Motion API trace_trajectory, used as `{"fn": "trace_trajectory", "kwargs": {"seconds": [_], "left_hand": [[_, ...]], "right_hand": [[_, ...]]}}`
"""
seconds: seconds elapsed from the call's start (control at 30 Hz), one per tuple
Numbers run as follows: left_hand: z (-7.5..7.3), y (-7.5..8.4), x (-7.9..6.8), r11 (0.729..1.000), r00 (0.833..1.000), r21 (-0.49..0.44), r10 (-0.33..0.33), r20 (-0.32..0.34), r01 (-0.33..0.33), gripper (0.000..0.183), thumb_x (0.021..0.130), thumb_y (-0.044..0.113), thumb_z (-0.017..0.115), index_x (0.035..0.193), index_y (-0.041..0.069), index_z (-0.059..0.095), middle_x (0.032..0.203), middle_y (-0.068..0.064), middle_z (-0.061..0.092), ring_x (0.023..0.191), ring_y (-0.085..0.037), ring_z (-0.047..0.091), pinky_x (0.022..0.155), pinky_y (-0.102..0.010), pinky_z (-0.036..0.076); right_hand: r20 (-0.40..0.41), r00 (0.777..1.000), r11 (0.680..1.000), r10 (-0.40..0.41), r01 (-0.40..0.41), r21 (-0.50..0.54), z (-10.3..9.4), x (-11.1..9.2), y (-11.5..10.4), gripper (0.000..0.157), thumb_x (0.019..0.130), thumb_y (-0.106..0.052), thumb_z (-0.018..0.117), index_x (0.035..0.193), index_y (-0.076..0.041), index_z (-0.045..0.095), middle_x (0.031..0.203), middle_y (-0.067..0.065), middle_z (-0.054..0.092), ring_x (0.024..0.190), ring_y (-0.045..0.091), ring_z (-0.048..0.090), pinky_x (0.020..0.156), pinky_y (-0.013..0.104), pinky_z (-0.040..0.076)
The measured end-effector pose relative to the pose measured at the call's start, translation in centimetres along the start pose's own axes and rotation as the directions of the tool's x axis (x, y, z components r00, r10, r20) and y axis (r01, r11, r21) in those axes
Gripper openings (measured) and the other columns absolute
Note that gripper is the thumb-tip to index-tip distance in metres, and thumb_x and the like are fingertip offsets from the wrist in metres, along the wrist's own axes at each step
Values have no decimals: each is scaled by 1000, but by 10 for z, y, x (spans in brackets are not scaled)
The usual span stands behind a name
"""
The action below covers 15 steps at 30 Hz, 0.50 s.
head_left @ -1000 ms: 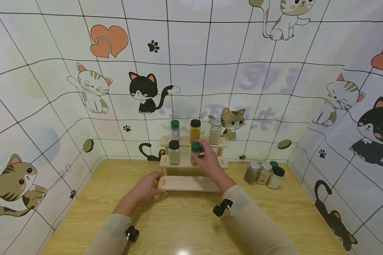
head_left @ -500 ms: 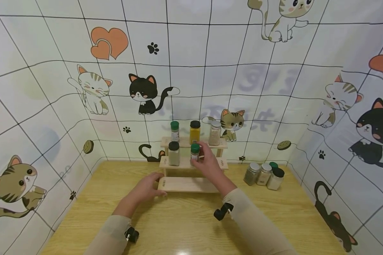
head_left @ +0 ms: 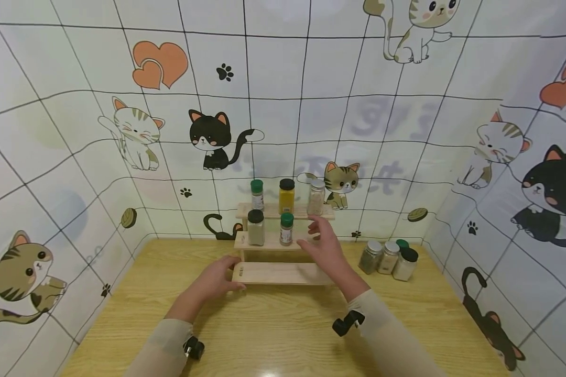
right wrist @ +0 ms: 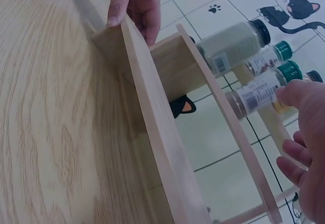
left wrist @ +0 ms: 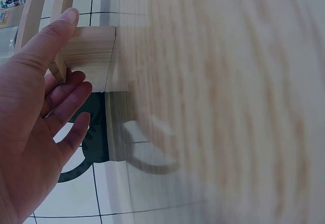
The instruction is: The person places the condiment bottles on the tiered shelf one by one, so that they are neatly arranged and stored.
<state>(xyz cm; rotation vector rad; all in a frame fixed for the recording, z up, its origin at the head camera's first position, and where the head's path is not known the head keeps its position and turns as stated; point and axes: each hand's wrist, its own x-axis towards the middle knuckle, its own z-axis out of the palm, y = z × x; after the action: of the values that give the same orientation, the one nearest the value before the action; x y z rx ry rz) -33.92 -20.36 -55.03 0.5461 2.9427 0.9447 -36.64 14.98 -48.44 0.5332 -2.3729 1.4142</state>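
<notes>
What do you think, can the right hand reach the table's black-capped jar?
Probably yes: the right hand is empty; two jars stand between, but the black-capped jar looks free in front.

the green-lidded table jar is mostly hidden behind other jars.

White walls with black grid lines, printed cats and orange hearts fill the upper frame; light glints on the wooden desk, bottom centre.

Behind the table — pale, grained wood — a white gridded backdrop bears printed cats, orange hearts and paw prints.
</notes>
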Motion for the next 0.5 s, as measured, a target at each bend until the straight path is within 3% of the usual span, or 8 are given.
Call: {"fn": "trace_trajectory", "kwargs": {"seconds": [0.17,0.5], "left_hand": [[-1,0,0,1000,1000,2,5,-1,-5,77,84,38,100,146,5,66,132,-8,69,121,-30,68,107,-55,55],[1,-3,1,1000,1000,-4,7,-2,-7,77,84,36,100,145,4,66,132,-9,69,121,-31,68,105,-56,55]], "right_hand": [[5,1000,1000,-5,5,-17,-19,-11,6,70,99,-15,86,158,-10,48,136,20,55,123,38,57,103,57,53],[-28,999,998,15,-16,-62,-54,-32,11,66,100,-11,85,155,0,50,142,26,53,124,42,57,103,63,52]]}}
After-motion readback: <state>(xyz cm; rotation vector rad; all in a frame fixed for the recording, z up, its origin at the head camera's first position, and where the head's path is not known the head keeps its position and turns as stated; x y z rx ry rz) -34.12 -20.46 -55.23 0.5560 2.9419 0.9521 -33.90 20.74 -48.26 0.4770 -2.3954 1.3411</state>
